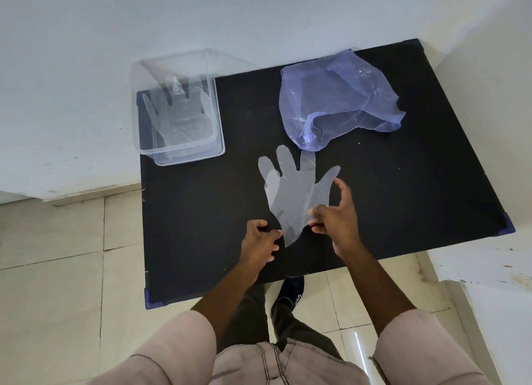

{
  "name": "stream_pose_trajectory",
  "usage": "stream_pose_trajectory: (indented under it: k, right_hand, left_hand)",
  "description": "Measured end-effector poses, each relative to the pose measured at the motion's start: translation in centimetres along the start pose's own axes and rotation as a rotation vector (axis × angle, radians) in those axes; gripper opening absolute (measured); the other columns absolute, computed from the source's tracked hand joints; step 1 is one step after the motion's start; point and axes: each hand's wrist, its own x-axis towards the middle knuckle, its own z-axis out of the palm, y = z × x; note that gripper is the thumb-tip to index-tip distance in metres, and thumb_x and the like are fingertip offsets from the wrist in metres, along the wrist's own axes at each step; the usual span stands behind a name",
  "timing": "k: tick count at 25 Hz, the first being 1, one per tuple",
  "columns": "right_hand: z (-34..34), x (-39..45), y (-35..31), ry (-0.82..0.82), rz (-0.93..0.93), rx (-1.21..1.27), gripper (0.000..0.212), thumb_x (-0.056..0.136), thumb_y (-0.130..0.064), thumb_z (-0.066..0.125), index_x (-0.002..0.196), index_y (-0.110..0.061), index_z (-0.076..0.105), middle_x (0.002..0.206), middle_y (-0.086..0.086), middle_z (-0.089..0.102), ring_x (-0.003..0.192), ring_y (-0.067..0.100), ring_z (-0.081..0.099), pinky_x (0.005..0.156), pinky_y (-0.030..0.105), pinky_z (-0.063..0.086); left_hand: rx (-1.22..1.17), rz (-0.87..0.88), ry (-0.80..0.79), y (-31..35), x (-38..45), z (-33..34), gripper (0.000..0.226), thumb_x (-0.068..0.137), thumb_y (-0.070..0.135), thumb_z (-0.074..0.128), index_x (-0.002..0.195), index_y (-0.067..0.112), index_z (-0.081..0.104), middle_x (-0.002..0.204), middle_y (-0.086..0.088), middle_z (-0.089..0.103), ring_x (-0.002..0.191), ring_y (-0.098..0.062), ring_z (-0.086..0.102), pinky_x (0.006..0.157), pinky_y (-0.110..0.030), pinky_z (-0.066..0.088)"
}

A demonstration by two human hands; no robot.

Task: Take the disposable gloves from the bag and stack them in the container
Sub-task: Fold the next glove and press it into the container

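A clear disposable glove [293,191] is spread over the black table [403,197], fingers pointing away from me. My right hand [335,215] pinches its cuff edge on the right side. My left hand [260,239] touches the cuff's lower left corner with its fingertips. A crumpled translucent blue bag [336,97] lies at the back right of the table, its mouth facing me. A clear plastic container [178,108] stands at the table's back left corner with a glove lying flat inside it.
The table stands against a white wall, with tiled floor to the left and in front. A white ledge [489,269] lies at the right. My foot [288,294] shows under the table's front edge.
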Motion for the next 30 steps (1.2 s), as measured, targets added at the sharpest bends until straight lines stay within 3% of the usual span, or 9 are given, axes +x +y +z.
stream_pose_trajectory:
  k: [3,6,11,17,19,22,24,27,30]
  right_hand:
    - [0.2,-0.5,-1.0,-0.001,0.099,0.266,0.078,0.083,-0.004,0.069,0.142,-0.040,0.033,0.113,0.005,0.060,0.088,0.024,0.069,0.061,0.030,0.057]
    - [0.2,-0.9,-1.7,0.024,0.142,0.365,0.074,0.083,-0.002,0.067,0.140,-0.037,0.034,0.107,0.012,0.063,0.079,0.022,0.067,0.058,0.030,0.056]
    - [0.0,-1.6,-2.0,0.130,0.020,0.150,0.052,0.087,-0.003,0.061,0.121,-0.031,0.032,0.096,0.015,0.064,0.061,0.019,0.064,0.055,0.028,0.055]
    - [-0.9,-2.3,-2.2,-0.001,-0.120,0.052,0.016,0.093,-0.009,0.057,0.099,-0.021,0.065,0.107,0.006,0.065,0.072,0.019,0.068,0.060,0.027,0.058]
    - [-1.4,-2.4,-2.5,-0.095,-0.125,0.106,0.017,0.094,-0.007,0.054,0.095,-0.016,0.069,0.110,0.008,0.067,0.082,0.020,0.066,0.063,0.027,0.056]
    - [-2.7,-2.5,-3.5,-0.327,-0.163,0.183,0.023,0.088,-0.001,0.060,0.103,-0.016,0.069,0.114,0.010,0.068,0.093,0.021,0.067,0.072,0.031,0.057]
    - [-3.3,-2.4,-4.1,-0.423,-0.221,0.065,0.042,0.080,0.007,0.067,0.113,-0.020,0.065,0.118,0.004,0.066,0.101,0.018,0.067,0.080,0.031,0.058]
    - [-3.2,-2.3,-5.0,-0.364,-0.320,-0.127,0.058,0.074,0.015,0.070,0.121,-0.019,0.062,0.116,0.001,0.067,0.102,0.015,0.069,0.080,0.029,0.060]
    - [-3.0,-2.3,-6.1,-0.278,-0.359,-0.093,0.037,0.081,0.006,0.069,0.112,-0.015,0.068,0.108,0.004,0.072,0.092,0.014,0.072,0.076,0.026,0.059]
  left_hand:
    - [-0.226,-0.110,-0.190,-0.3,-0.7,0.6,0.051,0.100,0.029,0.046,0.146,0.030,0.024,0.122,-0.010,0.064,0.099,-0.026,0.069,0.086,-0.047,0.056]
    - [-0.424,-0.119,-0.305,0.3,-1.0,0.9,0.044,0.102,0.036,0.038,0.145,0.035,0.027,0.127,-0.016,0.064,0.107,-0.032,0.067,0.090,-0.050,0.054]
    - [-0.536,0.127,-0.178,2.3,-1.1,0.8,0.053,0.089,0.008,0.061,0.135,0.030,0.048,0.130,-0.007,0.060,0.106,-0.032,0.068,0.078,-0.039,0.060]
    - [-0.371,0.349,-0.124,5.1,-2.0,0.0,0.054,0.085,0.004,0.067,0.131,0.030,0.057,0.110,-0.006,0.073,0.075,-0.025,0.075,0.070,-0.036,0.062]
    - [-0.340,0.362,-0.114,5.7,-2.0,-0.4,0.048,0.087,0.005,0.065,0.129,0.028,0.060,0.105,-0.006,0.075,0.072,-0.024,0.075,0.069,-0.035,0.062]
    - [-0.362,0.346,-0.274,6.6,-2.0,-1.6,0.033,0.090,0.001,0.057,0.118,0.015,0.068,0.104,-0.015,0.074,0.078,-0.022,0.075,0.070,-0.031,0.061]
    - [-0.322,0.373,-0.375,7.2,-1.9,-2.6,0.044,0.086,-0.009,0.057,0.124,0.012,0.063,0.105,-0.013,0.074,0.087,-0.022,0.074,0.077,-0.033,0.060]
    - [-0.110,0.475,-0.355,8.4,-1.7,-3.4,0.061,0.080,-0.019,0.061,0.133,0.011,0.055,0.107,-0.009,0.074,0.090,-0.019,0.074,0.080,-0.033,0.061]
    - [0.057,0.566,-0.204,10.0,-1.8,-3.6,0.043,0.084,-0.006,0.067,0.123,0.011,0.065,0.107,-0.013,0.074,0.087,-0.018,0.074,0.076,-0.031,0.060]
